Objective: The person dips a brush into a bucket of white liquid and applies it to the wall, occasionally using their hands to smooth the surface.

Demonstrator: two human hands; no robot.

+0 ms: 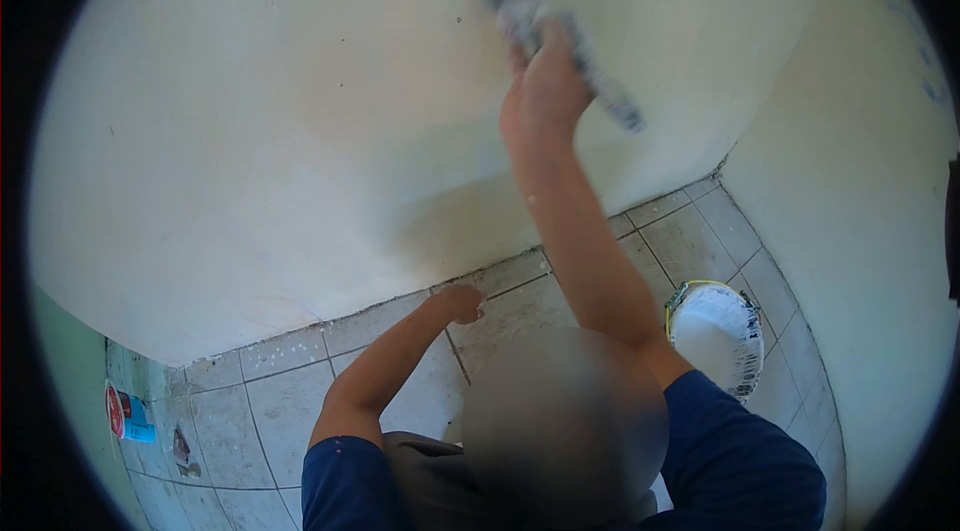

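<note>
My right hand [552, 81] is raised against the pale wall [280, 131], its fingers wrapped round the handle of a plastering trowel [610, 101]. Motion blurs the trowel; its long, narrow, dark-edged shape slants from upper left to lower right, with whitish smears on it. Lower down, my left hand [462, 303] hangs near the foot of the wall, above the tiled floor. Its fingers look curled in, and I see nothing in them. A white bucket [748, 371] of white material stands to the right of my right arm, its rim streaked dark.
Grey floor tiles [225, 431] with pale spatters run along the wall's base. Another wall [850, 231] meets it at a corner on the right. At the far left, a blue and red container [135, 418] lies by a green wall [70, 361], near a small dark object [182, 449].
</note>
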